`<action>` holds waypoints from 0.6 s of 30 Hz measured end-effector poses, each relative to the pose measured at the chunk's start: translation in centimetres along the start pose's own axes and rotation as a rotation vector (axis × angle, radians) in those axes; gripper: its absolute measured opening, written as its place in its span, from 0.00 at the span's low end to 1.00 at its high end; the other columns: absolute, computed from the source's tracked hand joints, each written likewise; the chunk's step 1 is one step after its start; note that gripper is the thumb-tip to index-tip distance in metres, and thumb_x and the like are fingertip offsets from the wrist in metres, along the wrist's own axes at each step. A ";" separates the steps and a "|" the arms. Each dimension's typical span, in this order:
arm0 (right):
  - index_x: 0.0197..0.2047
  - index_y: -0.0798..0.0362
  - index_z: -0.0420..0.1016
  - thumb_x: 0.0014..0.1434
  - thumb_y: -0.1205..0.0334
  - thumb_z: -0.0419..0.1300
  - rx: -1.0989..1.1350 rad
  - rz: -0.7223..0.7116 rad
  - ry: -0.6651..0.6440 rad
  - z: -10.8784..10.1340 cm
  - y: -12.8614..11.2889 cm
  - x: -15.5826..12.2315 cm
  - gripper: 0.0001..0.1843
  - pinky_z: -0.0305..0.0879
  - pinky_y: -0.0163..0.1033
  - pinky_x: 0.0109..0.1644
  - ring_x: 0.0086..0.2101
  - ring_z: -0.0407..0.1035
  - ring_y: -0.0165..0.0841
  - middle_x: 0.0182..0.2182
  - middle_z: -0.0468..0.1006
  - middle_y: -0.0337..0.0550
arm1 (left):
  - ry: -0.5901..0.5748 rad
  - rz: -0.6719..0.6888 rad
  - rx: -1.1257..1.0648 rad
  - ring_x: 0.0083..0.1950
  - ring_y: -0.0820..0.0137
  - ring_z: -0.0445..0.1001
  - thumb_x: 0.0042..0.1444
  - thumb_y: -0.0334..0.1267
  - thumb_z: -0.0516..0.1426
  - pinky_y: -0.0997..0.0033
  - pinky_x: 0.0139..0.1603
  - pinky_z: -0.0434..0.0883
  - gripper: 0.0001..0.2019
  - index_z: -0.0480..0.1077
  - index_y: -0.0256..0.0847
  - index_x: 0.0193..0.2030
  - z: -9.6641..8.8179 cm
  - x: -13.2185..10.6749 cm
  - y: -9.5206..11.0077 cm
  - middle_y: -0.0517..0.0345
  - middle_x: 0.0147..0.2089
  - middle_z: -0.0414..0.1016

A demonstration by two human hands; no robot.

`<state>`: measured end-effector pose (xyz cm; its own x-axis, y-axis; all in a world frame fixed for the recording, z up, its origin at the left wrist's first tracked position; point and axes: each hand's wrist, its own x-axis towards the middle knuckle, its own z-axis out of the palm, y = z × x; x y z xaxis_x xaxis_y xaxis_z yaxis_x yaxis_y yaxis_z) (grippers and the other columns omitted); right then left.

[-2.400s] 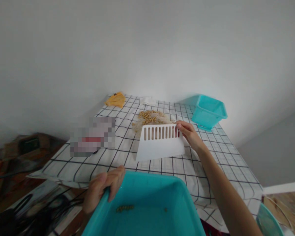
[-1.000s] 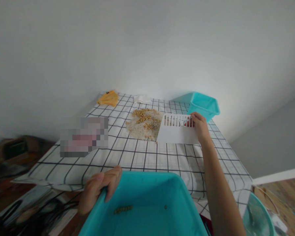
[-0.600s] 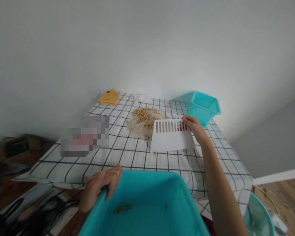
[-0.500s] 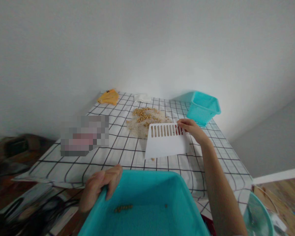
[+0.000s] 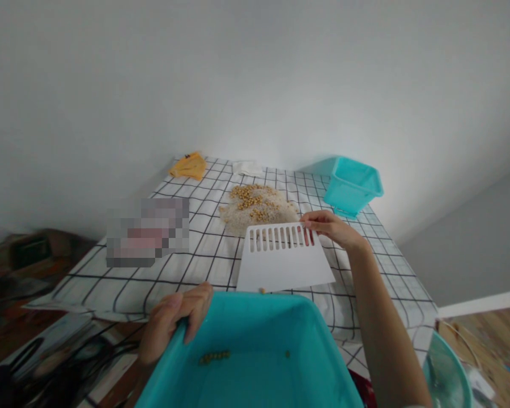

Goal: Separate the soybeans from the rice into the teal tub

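Note:
My left hand (image 5: 181,314) is closed over the left rim of a large turquoise bin (image 5: 255,303) at the table's near edge. A few yellowish beans (image 5: 215,356) lie inside it. Pinched in my right hand (image 5: 323,225) is the slotted top of a flat white plastic scraper (image 5: 284,266). Its straight lower edge rests just behind the bin's far rim, and a single bean (image 5: 262,290) shows by that edge. Behind the scraper spreads a pile of white grains (image 5: 238,218) with yellowish beans (image 5: 250,197) on top.
A smaller turquoise bin (image 5: 352,187) stands at the back right of the checkered tablecloth (image 5: 195,243). A yellow cloth (image 5: 189,167) and a white cloth (image 5: 247,168) lie at the back. A blurred-out item (image 5: 148,232) is on the left. Beside the table's right side is a clear tub (image 5: 448,371).
My right hand has drawn the scraper toward me and slightly left, close to the bin's far rim. The bean at its edge has moved nearer too. My left hand keeps its hold.

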<state>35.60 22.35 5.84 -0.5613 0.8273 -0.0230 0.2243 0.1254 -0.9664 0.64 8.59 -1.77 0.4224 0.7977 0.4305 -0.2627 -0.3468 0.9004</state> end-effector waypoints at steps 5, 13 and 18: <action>0.31 0.53 0.78 0.56 0.49 0.68 0.082 0.026 0.097 -0.2 0.0 -0.3 0.15 0.61 0.35 0.28 0.24 0.66 0.29 0.23 0.75 0.39 | 0.036 -0.001 -0.010 0.26 0.65 0.61 0.74 0.43 0.34 0.59 0.40 0.62 0.32 0.63 0.43 0.20 0.4 0.0 0.1 0.59 0.20 0.61; 0.30 0.51 0.76 0.56 0.49 0.67 0.082 -0.016 0.318 -0.9 0.9 0.3 0.14 0.61 0.35 0.31 0.26 0.67 0.29 0.25 0.74 0.37 | 0.045 0.006 0.011 0.25 0.65 0.60 0.74 0.44 0.35 0.60 0.36 0.62 0.32 0.63 0.42 0.19 0.4 0.2 0.1 0.58 0.19 0.60; 0.32 0.53 0.77 0.58 0.48 0.66 -0.048 0.045 0.109 -0.4 0.5 0.4 0.16 0.64 0.34 0.32 0.28 0.70 0.29 0.26 0.77 0.39 | 0.051 0.009 0.019 0.25 0.64 0.61 0.74 0.45 0.36 0.59 0.36 0.62 0.32 0.63 0.43 0.19 0.6 0.1 0.1 0.57 0.19 0.61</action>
<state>35.80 23.02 5.47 -0.4608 0.8868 -0.0353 0.2864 0.1110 -0.9517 1.14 8.38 -1.55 0.3757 0.8182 0.4352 -0.2498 -0.3628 0.8978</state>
